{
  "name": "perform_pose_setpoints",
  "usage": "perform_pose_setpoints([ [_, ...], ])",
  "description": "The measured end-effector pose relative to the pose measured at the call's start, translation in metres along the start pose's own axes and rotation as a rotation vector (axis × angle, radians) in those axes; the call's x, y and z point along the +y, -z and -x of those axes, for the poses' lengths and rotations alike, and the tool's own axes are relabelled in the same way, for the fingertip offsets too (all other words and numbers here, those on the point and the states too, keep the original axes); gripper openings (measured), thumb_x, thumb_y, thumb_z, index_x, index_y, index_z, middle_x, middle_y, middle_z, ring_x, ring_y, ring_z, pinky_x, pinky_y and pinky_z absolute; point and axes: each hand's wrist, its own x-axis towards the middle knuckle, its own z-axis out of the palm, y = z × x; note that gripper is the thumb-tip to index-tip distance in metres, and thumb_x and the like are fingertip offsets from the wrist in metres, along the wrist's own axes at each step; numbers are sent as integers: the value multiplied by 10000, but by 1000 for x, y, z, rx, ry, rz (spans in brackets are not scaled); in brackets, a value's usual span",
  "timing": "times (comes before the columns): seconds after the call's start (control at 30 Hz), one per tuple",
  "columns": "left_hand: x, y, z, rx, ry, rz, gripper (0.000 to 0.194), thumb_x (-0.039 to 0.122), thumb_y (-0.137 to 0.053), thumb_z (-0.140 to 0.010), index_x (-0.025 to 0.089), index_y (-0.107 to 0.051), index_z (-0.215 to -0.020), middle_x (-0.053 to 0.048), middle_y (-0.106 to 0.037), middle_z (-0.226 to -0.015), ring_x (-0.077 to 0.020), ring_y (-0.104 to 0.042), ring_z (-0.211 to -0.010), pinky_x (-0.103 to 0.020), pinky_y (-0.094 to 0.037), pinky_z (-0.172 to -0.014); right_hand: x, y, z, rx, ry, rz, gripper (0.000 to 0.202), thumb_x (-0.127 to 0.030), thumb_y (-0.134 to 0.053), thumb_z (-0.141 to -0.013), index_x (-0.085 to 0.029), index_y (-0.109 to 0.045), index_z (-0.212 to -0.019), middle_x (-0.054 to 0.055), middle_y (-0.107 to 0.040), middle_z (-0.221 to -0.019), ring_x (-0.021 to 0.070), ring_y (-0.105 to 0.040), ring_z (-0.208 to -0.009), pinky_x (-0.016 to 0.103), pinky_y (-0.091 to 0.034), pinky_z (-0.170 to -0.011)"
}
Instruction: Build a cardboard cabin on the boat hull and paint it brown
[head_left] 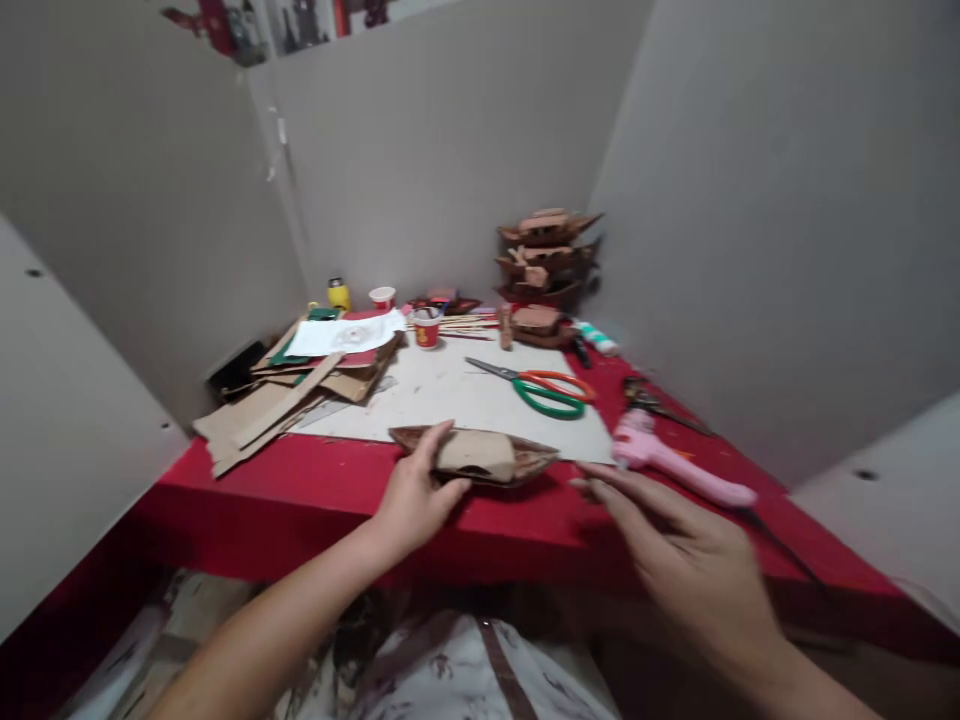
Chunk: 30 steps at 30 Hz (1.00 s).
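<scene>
A small brown model boat [534, 457] with a tan cardboard canopy lies lengthwise at the table's front edge. My left hand [416, 495] grips its left part, thumb on the near side and fingers over the far side. Off the boat's right tip, my right hand [686, 560] is apart from it, thumb and fingertips pressed together. Whatever those fingertips may hold is too small and blurred to make out. A pink glue gun [675, 470] lies just beyond my right hand. Scissors [516, 376] with orange and green handles rest behind the boat on a white board [427, 400].
Cardboard pieces [255, 425] and papers are piled at the left. Paper cups [427, 330], thin sticks [469, 323] and a yellow bottle [339, 294] stand or lie at the back. Stacked model boats [547, 255] rise at the back right, near pliers [664, 403]. Grey panels enclose the red table [315, 475].
</scene>
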Motion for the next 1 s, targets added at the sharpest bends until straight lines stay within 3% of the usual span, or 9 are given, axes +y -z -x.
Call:
perform_pose_setpoints([
  [0.07,-2,0,-3,-36,14,13,649,195,-620,-808,198,-423,-1427,-89,-712,-1056,-112,-571,-534,-234,-476,-520,-13,-1,-8,-72,-206,-165,358,-491,-641,-859,-208,-738,-1056,90,-782,-903,256,-739,-809,404,-612,-777],
  [0.13,-3,1,-5,-63,26,10,675,204,-613,-817,181,-389,-1453,-29,-697,-825,-101,-501,-462,-201,-394,-445,-20,-1,-13,-130,-337,-339,431,-522,-671,-828,-191,-687,-1104,89,-782,-905,247,-737,-803,376,-616,-713],
  [0.27,0,1,-6,-82,69,-35,701,214,-615,-824,198,-365,-1479,26,-625,-674,-112,-510,-468,-199,-390,-459,-20,0,-15,-153,-353,-384,321,-506,-696,-812,-209,-593,-874,38,-749,-737,216,-712,-759,309,-562,-688],
  [0.37,3,0,-7,-96,100,-7,688,219,-615,-824,206,-380,-1470,20,-635,-690,-107,-516,-450,-198,-390,-443,-15,-2,-14,-50,-189,-194,237,-424,-664,-847,-211,-580,-786,40,-715,-791,198,-670,-776,318,-528,-741],
  [0.43,3,0,-9,-103,125,42,684,225,-624,-817,203,-390,-1459,5,-653,-729,-105,-523,-447,-197,-397,-431,-11,-9,-12,7,-86,-98,221,-356,-632,-866,-215,-622,-1036,66,-705,-1004,177,-641,-781,315,-526,-734],
  [0.57,3,-3,-11,-117,149,121,675,223,-636,-805,205,-403,-1439,-37,-693,-869,-83,-511,-439,-191,-399,-414,-8,-32,-4,-152,-33,-57,661,-249,-575,-885,-263,-308,-1490,80,-689,-1118,120,-572,-600,264,-513,-589],
  [0.83,0,-7,-16,-130,89,53,591,189,-621,-817,237,-448,-1381,-65,-687,-1078,-61,-502,-435,-199,-394,-419,-15,-64,-7,-313,-111,-164,841,-137,-540,-849,-268,-123,-1568,82,-716,-1125,75,-516,-460,209,-501,-539],
  [0.9,-1,-7,-17,-129,39,18,560,173,-627,-819,244,-469,-1352,-64,-667,-1148,-87,-566,-533,-210,-440,-480,-16,-66,-10,-308,-132,-190,872,-113,-552,-840,-284,-106,-1571,76,-712,-1136,62,-491,-435,196,-494,-517],
  [1.0,-1,-7,-20,-127,-40,-23,491,158,-633,-827,229,-502,-1295,-66,-636,-1226,-186,-652,-929,-257,-520,-715,-15,-68,-12,-294,-127,-176,858,-93,-580,-831,-309,-182,-1560,64,-701,-1162,67,-533,-471,224,-539,-592],
])
